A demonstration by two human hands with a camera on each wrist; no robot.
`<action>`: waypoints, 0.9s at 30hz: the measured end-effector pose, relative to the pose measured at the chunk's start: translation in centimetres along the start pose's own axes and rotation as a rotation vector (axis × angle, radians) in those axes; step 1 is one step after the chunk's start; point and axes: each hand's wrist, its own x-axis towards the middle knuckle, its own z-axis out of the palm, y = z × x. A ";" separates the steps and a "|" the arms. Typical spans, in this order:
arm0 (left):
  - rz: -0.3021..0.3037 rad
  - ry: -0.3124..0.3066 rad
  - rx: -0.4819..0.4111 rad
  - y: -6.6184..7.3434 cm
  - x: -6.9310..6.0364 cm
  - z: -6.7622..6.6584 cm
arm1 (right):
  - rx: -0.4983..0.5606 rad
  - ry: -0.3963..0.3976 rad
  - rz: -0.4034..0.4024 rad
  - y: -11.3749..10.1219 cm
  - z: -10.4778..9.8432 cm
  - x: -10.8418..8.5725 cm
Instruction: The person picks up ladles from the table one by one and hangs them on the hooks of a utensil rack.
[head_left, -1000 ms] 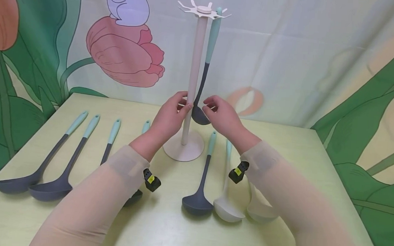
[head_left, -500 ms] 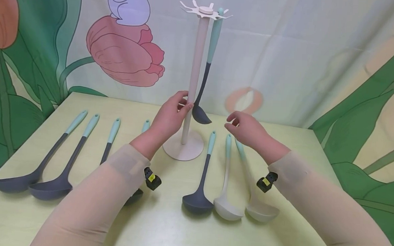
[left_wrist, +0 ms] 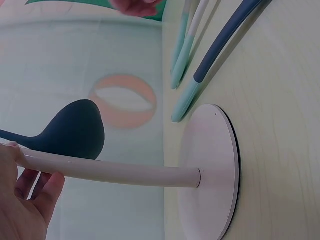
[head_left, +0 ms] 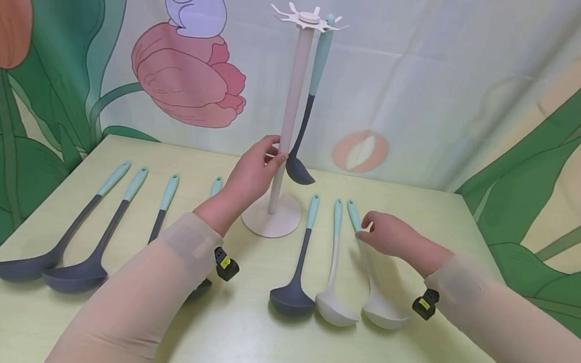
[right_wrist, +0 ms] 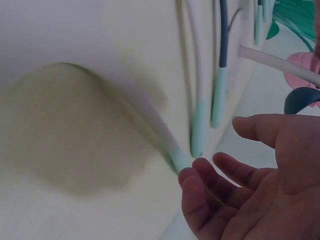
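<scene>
At the back of the counter (head_left: 242, 343), the stand (head_left: 295, 83) is upright, and the left hand (head_left: 251, 171) has it by the pole: thumb on one side, fingers curled round the other, a firm grip well above the round base. One dark ladle hangs from the spoked top, mint handle up, its bowl dangling right beside those fingers.

Over on the right, here's the right hand (head_left: 388, 233), down at the mint handle of the outer white ladle (head_left: 384, 312), which lies flat with its bowl towards the person. The fingers are loosely bent, thumb standing well apart, so no grip on that handle; whether a fingertip touches it, I can't tell.

Just inside lies the inner white ladle (head_left: 335, 310), and next to that a dark one (head_left: 292, 299), all three handles pointing to the curtain (head_left: 423, 101). Across on the left, four more mint handles in a row! The outer two show dark bowls (head_left: 75, 277); the left sleeve (head_left: 142, 283) partly covers the other two.
</scene>
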 end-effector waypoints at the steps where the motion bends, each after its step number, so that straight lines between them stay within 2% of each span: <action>1: 0.002 0.001 0.003 0.0 0.0 0.0 | -0.012 -0.015 0.004 0.1 0.3 -0.3; 4: -0.003 0.003 0.018 0.0 0.0 0.1 | -0.014 -0.068 0.039 0.7 1.1 -0.9; 12: -0.003 0.004 0.027 -0.1 0.1 0.1 | 0.081 -0.206 0.128 2.0 3.0 -1.9; 27: -0.006 0.000 0.018 0.0 0.1 0.0 | 0.145 -0.212 0.126 2.3 3.9 -2.4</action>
